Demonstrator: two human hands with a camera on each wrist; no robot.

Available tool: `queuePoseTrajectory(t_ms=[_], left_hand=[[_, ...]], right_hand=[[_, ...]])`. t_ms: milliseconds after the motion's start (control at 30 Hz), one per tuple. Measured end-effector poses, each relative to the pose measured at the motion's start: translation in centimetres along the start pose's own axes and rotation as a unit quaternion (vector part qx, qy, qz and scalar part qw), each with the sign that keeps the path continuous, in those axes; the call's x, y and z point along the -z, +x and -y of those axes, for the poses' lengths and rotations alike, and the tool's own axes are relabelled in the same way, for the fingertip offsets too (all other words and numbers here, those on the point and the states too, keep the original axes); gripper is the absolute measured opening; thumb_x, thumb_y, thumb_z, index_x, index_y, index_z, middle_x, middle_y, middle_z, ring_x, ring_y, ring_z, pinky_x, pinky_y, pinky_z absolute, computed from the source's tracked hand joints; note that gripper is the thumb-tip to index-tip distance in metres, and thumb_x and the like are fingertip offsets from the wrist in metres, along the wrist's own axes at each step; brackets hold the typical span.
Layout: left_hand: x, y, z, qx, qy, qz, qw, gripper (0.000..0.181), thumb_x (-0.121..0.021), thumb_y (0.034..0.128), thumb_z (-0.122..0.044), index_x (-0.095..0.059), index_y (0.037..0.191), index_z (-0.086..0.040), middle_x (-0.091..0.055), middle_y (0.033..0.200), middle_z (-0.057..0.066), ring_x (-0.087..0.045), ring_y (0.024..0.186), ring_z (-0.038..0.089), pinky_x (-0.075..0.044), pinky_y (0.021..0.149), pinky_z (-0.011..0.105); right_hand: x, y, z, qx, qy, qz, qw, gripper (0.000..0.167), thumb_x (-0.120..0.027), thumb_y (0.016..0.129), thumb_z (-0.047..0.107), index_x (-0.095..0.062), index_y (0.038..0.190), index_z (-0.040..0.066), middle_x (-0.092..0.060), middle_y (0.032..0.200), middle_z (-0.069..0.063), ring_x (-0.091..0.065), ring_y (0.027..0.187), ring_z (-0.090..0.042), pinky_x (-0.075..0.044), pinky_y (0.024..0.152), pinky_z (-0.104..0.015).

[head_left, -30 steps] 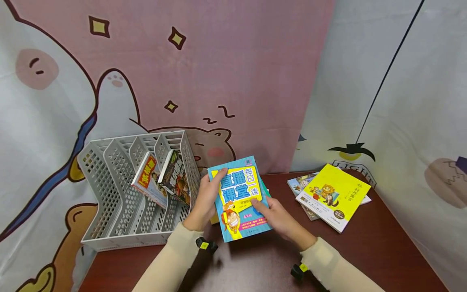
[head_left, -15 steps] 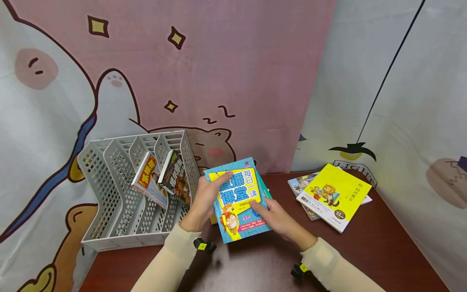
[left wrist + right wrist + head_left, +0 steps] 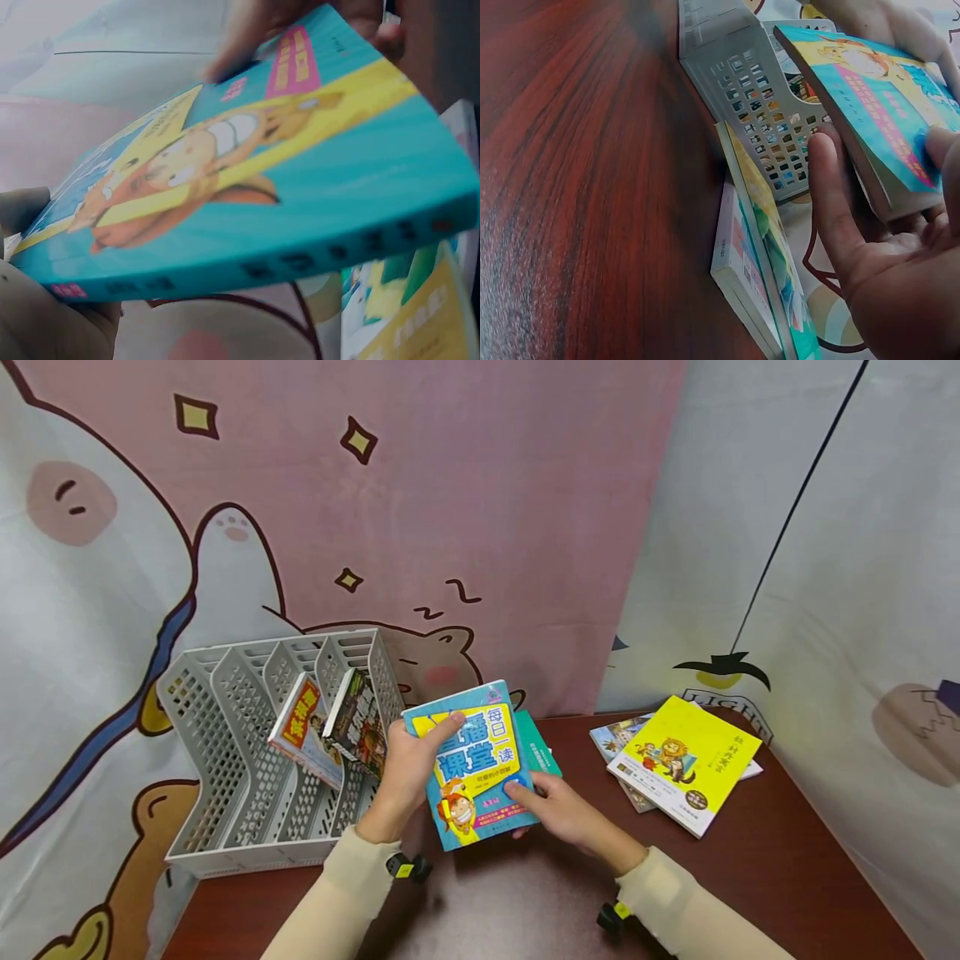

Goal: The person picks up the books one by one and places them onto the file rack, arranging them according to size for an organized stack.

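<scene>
Both hands hold a blue paperback book (image 3: 480, 802) with a yellow title panel and a cartoon child, tilted above the table. My left hand (image 3: 408, 768) grips its left edge, thumb across the cover. At the lower right corner, my right hand (image 3: 562, 810) pinches it, thumb on the front and fingers behind. In the right wrist view the book's page edge (image 3: 832, 112) faces the right hand. Behind it on the table lies a green-covered book (image 3: 536, 747), partly hidden; the right wrist view shows a yellow-and-green book (image 3: 769, 225) on top of a thicker white-edged book (image 3: 739, 255).
A grey slotted file rack (image 3: 255, 856) stands at the left, with a red-and-blue book (image 3: 307, 727) and a dark-covered book (image 3: 360, 727) leaning in separate slots. At the right, a yellow book (image 3: 686, 760) lies over other books (image 3: 626, 735) on the brown table (image 3: 795, 860).
The blue book has moved slightly left with both hands, the left hand shifting furthest. More of the green book behind it shows now. The rack and right-hand pile stay put.
</scene>
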State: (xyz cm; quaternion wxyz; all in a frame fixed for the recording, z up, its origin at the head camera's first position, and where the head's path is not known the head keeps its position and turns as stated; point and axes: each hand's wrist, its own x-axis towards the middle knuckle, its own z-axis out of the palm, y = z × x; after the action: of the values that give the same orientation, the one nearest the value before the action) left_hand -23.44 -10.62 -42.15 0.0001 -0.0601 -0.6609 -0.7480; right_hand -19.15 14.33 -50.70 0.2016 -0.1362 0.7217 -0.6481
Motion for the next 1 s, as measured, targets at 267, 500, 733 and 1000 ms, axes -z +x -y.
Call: queuePoseTrajectory(t_ms=[267,500,733,1000], left_hand=[[1.8,-0.5,-1.3,-0.034,0.038,-0.03,0.9982,0.043,-0.09,0.0949,-0.04,-0.081,0.113,-0.002,-0.087,0.098,0.012,-0.086,0.082,0.033,-0.07,0.072,0.047],[3.7,-1.1,-2.8,-0.052,0.079,-0.076,0.9926,0.045,-0.089,0.0955,-0.043,-0.08,0.109,-0.001,-0.087,0.093,0.008,-0.085,0.078,0.03,-0.07,0.069,0.045],[5.9,-1.9,-3.9,-0.102,0.092,-0.119,0.9833,0.038,-0.088,0.0975,-0.035,-0.08,0.113,-0.002,-0.086,0.09,0.002,-0.085,0.076,0.026,-0.069,0.066,0.043],[8.5,-3.1,-4.4,-0.117,0.076,-0.174,0.9748,0.034,-0.09,0.096,-0.029,-0.078,0.112,-0.001,-0.086,0.089,0.002,-0.085,0.073,0.023,-0.068,0.064,0.038]], right_hand=[[-0.2,0.7,-0.9,0.003,-0.003,0.045,0.999,0.044,-0.058,0.116,0.039,-0.067,0.14,0.003,-0.077,0.125,-0.033,-0.081,0.104,-0.046,-0.07,0.083,-0.044],[-1.1,1.4,-1.5,-0.02,-0.008,0.071,0.9972,0.04,-0.059,0.117,0.027,-0.068,0.132,-0.008,-0.077,0.124,-0.032,-0.081,0.094,-0.037,-0.07,0.078,-0.044],[-2.8,2.5,-1.2,-0.035,-0.007,0.079,0.9962,0.039,-0.061,0.115,0.027,-0.071,0.131,-0.007,-0.078,0.12,-0.03,-0.079,0.086,-0.025,-0.07,0.076,-0.048],[-5.5,4.3,-0.4,-0.029,-0.004,0.082,0.9962,0.037,-0.064,0.114,0.028,-0.073,0.129,-0.005,-0.078,0.12,-0.03,-0.081,0.086,-0.029,-0.071,0.077,-0.046]])
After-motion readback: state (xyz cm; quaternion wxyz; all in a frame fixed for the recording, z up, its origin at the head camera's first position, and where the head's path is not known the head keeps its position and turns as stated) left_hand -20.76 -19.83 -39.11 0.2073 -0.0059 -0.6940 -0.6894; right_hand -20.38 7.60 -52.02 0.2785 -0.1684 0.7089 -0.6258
